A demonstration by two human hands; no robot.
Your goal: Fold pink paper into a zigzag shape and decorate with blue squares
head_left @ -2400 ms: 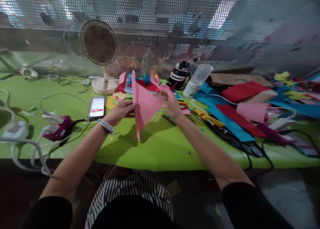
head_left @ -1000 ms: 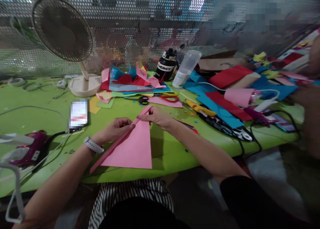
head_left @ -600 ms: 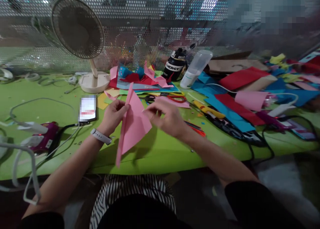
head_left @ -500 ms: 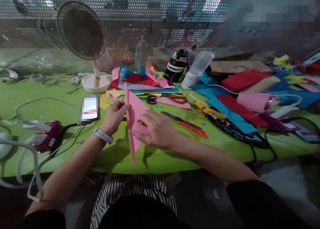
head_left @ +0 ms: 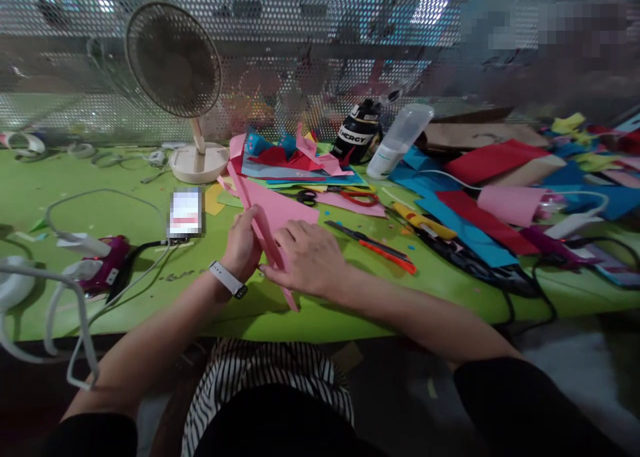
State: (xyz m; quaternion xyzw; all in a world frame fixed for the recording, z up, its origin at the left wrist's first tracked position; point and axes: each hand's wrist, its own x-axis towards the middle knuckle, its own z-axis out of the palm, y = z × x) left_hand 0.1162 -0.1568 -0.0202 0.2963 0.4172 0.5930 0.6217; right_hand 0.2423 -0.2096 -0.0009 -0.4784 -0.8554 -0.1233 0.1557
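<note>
A folded sheet of pink paper (head_left: 295,207) is held over the front middle of the green table, with a narrow folded strip along its left side. My left hand (head_left: 243,244) grips that strip from the left, thumb on top. On the right, my right hand (head_left: 307,260) pinches the paper's lower part between thumb and fingers. The strip's lower end sticks out below my right hand, pointing toward the table's front edge.
Orange-handled cutter (head_left: 373,247) lies right of the paper. Behind are scissors (head_left: 357,197), a black bottle (head_left: 356,134), a clear bottle (head_left: 400,140) and a fan (head_left: 200,164). A phone (head_left: 185,214) and power strip (head_left: 107,267) lie left; coloured paper (head_left: 493,160) lies right.
The pink paper has turned, its lower end swinging to the right. My left hand has shifted right and slightly lower on the strip, and my right hand now lies over the strip's lower part.
</note>
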